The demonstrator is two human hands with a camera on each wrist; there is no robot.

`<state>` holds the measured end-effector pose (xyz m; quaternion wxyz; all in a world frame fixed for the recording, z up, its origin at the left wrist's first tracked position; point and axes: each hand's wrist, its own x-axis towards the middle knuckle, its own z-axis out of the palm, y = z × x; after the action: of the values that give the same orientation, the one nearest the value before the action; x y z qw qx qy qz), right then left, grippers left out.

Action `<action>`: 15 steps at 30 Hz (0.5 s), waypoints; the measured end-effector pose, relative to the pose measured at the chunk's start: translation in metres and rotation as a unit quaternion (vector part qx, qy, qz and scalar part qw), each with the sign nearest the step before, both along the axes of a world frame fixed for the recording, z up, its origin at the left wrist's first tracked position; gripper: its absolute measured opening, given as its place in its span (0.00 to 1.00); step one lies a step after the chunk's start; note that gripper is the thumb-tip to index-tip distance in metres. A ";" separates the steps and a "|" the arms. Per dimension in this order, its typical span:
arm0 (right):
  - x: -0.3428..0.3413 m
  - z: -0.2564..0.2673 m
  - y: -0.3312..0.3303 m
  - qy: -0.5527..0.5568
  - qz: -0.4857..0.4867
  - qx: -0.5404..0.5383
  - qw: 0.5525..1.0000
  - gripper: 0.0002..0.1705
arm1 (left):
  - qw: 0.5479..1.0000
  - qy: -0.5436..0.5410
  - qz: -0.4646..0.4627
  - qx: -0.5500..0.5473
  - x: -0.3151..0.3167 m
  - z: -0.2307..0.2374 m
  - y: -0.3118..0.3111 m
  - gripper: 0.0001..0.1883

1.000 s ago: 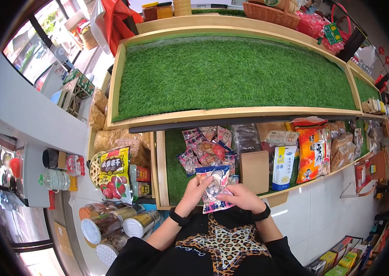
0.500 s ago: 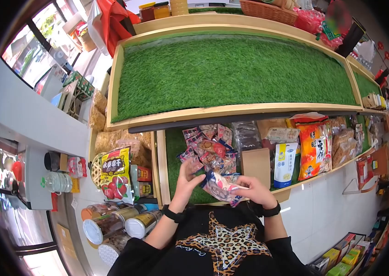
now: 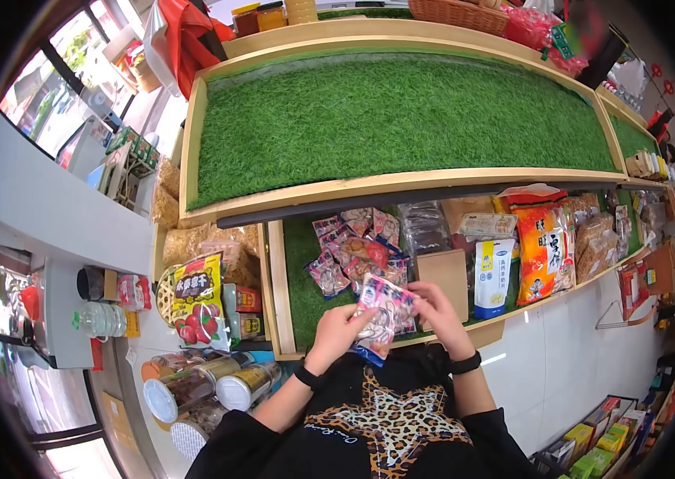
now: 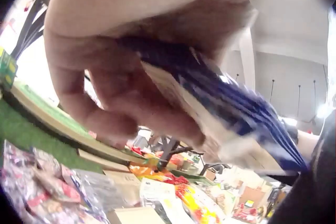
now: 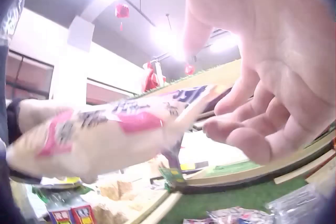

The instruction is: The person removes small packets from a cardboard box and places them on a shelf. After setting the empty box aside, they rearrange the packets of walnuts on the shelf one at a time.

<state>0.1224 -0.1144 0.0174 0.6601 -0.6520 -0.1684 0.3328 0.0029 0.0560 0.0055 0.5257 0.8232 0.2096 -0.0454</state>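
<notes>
A pink, white and blue printed snack packet (image 3: 384,313) is in front of my chest in the head view, its blue end pointing down toward me. My left hand (image 3: 336,334) grips its left side, thumb on top; in the left wrist view the fingers (image 4: 157,111) curl under the packet's blue edge (image 4: 236,111). Beside the packet's upper right corner is my right hand (image 3: 443,319). The right wrist view shows its fingers (image 5: 252,140) loosely bent and spread from the thumb, close to the packet's tip (image 5: 199,98) with nothing pinched between them.
Similar packets (image 3: 353,247) lie piled on green turf in the lower shelf bay. A cardboard box (image 3: 443,291), a white pouch (image 3: 493,279) and an orange snack bag (image 3: 541,247) stand to the right. Above is a wood-framed turf shelf (image 3: 401,128); lidded jars (image 3: 245,391) stand lower left.
The packet has been turned round, its blue end going from the top to the bottom. The left hand let go of it midway and now grips it again; the right hand has loosened from it.
</notes>
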 end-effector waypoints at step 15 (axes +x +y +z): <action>-0.018 -0.027 -0.004 0.226 0.067 0.016 0.972 0.19 | 0.910 -0.115 0.173 -0.358 0.016 -0.039 -0.027 0.11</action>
<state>0.1048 -0.1181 -0.0099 0.6675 -0.5365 -0.0640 0.5124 0.0193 0.0291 -0.0338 0.8054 0.5299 0.2567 0.0689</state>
